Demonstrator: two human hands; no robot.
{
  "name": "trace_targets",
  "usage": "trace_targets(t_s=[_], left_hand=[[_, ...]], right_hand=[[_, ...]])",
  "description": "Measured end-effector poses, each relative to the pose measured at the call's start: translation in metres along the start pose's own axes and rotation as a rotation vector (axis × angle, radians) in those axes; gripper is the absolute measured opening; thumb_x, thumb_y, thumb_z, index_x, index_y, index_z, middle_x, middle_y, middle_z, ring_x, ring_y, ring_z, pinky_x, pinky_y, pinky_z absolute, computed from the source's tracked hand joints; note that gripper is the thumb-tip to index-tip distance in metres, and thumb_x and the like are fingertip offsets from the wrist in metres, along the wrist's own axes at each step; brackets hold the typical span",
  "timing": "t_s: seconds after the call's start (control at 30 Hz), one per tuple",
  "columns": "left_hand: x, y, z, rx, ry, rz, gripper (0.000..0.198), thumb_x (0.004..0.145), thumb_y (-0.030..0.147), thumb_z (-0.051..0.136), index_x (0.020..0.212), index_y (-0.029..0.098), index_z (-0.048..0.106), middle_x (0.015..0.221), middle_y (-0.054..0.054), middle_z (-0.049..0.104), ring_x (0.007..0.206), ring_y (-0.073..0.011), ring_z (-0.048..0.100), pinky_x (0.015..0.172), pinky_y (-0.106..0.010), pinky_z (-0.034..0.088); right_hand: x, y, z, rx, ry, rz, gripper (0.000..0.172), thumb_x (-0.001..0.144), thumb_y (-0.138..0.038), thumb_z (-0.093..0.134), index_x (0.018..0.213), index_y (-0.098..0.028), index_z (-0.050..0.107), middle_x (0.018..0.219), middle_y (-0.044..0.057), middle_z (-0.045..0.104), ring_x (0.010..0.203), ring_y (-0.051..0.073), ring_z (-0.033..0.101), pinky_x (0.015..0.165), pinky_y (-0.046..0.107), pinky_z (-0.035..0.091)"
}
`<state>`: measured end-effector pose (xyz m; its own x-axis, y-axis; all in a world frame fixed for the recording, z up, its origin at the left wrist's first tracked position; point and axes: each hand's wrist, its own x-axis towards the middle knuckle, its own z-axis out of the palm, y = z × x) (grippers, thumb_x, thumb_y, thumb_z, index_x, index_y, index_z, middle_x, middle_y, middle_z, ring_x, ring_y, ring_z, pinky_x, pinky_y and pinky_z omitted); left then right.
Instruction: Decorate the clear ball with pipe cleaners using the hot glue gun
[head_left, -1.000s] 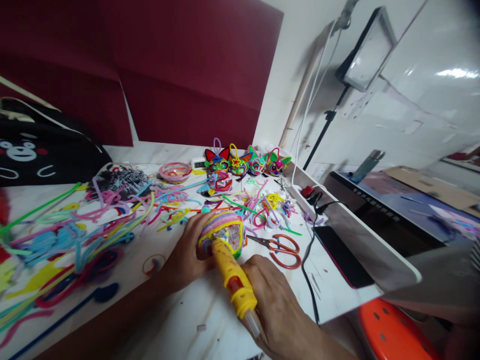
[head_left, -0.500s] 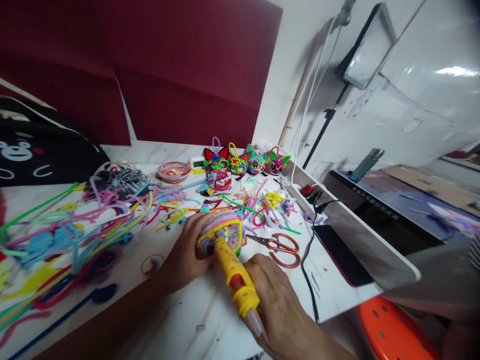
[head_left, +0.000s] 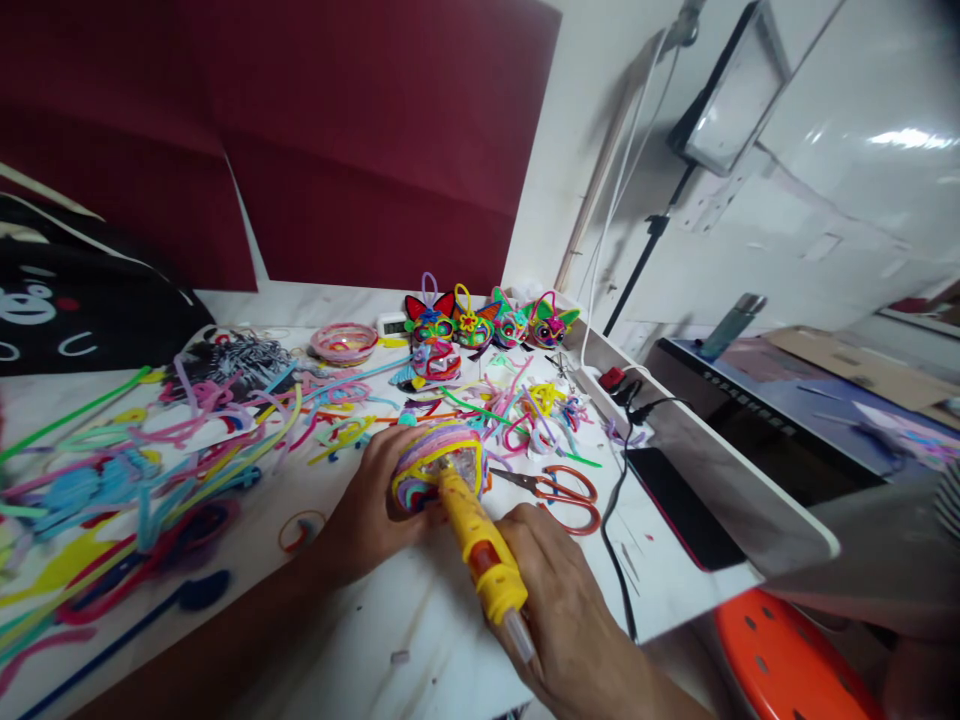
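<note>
My left hand (head_left: 375,505) is closed around a round ball ornament (head_left: 442,440) wrapped in purple, yellow and blue pipe cleaners, with a shiny clear patch uncovered on the near side. In my right hand (head_left: 551,580) is a yellow hot glue gun (head_left: 480,545), a clear glue stick jutting from its back end. Its nozzle meets the ball at the clear patch; whether it touches cannot be made out. Orange-handled scissors (head_left: 566,490) lie just right of the ball. Behind stand several finished cat-face ornaments (head_left: 472,325) with loops on top, and a pink one (head_left: 436,362) before them.
Loose pipe cleaners (head_left: 180,440) cover the left of the white table (head_left: 420,620). A clear bowl (head_left: 343,343) stands at the back. To the right lie a phone (head_left: 684,508), a black cable (head_left: 619,540) and a power strip (head_left: 615,395). An orange stool (head_left: 787,660) is below the edge.
The glue gun's nozzle has shifted slightly right and up along the clear patch of the ball. My left hand keeps its hold, and the view has moved a little.
</note>
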<state>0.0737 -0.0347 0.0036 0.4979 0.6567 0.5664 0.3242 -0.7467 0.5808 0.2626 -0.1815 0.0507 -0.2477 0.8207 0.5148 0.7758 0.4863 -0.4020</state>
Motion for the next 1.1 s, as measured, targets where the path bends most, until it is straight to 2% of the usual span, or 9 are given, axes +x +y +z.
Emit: trace_targets(t_s=[0.27, 0.4, 0.53, 0.67, 0.87, 1.1], left_hand=[[-0.0025, -0.0096, 0.0048, 0.028, 0.036, 0.048, 0.066, 0.078, 0.034, 0.066, 0.138, 0.025, 0.039, 0.137, -0.013, 0.046, 0.131, -0.0345, 0.043, 0.11, -0.053, 0.038], [-0.0023, -0.0092, 0.0048, 0.031, 0.054, 0.064, 0.063, 0.081, 0.035, 0.065, 0.137, 0.026, 0.039, 0.136, -0.012, 0.047, 0.131, -0.0336, 0.043, 0.11, -0.052, 0.039], [-0.0009, -0.0063, 0.0032, 0.038, 0.032, 0.033, 0.067, 0.077, 0.038, 0.069, 0.136, 0.026, 0.039, 0.135, -0.012, 0.048, 0.13, -0.0345, 0.045, 0.109, -0.053, 0.04], [-0.0002, -0.0053, 0.0027, 0.037, 0.043, 0.035, 0.068, 0.076, 0.038, 0.071, 0.135, 0.026, 0.04, 0.134, -0.012, 0.049, 0.129, -0.0343, 0.046, 0.109, -0.053, 0.04], [-0.0015, -0.0082, 0.0035, 0.051, 0.038, 0.081, 0.063, 0.083, 0.039, 0.064, 0.138, 0.027, 0.036, 0.136, -0.011, 0.045, 0.13, -0.0321, 0.043, 0.109, -0.05, 0.04], [-0.0012, -0.0077, 0.0028, 0.043, 0.033, 0.08, 0.063, 0.082, 0.038, 0.064, 0.137, 0.027, 0.036, 0.135, -0.011, 0.046, 0.129, -0.0324, 0.044, 0.109, -0.051, 0.04]], right_hand=[[0.0008, -0.0013, 0.0026, -0.017, 0.005, -0.026, 0.021, 0.1, -0.032, 0.033, 0.098, -0.019, 0.05, 0.085, 0.007, 0.057, 0.078, 0.023, 0.052, 0.067, 0.036, 0.046], [-0.0007, -0.0002, 0.0013, -0.011, 0.006, -0.006, 0.015, 0.099, -0.029, 0.038, 0.096, -0.019, 0.049, 0.085, 0.007, 0.056, 0.077, 0.022, 0.052, 0.066, 0.035, 0.045], [-0.0019, 0.0013, -0.0013, -0.005, -0.002, 0.016, 0.006, 0.095, -0.023, 0.045, 0.098, -0.02, 0.048, 0.087, 0.006, 0.057, 0.079, 0.022, 0.052, 0.068, 0.035, 0.045], [-0.0024, 0.0015, -0.0029, 0.002, 0.004, 0.03, 0.006, 0.094, -0.023, 0.048, 0.1, -0.02, 0.049, 0.089, 0.006, 0.057, 0.08, 0.022, 0.053, 0.07, 0.035, 0.046], [-0.0022, 0.0017, 0.0016, -0.007, 0.022, -0.01, 0.008, 0.096, -0.024, 0.041, 0.098, -0.019, 0.048, 0.085, 0.006, 0.056, 0.077, 0.022, 0.051, 0.066, 0.035, 0.045], [-0.0016, 0.0022, 0.002, 0.004, 0.039, -0.008, 0.009, 0.097, -0.026, 0.041, 0.097, -0.019, 0.048, 0.084, 0.005, 0.054, 0.076, 0.022, 0.051, 0.065, 0.034, 0.044]])
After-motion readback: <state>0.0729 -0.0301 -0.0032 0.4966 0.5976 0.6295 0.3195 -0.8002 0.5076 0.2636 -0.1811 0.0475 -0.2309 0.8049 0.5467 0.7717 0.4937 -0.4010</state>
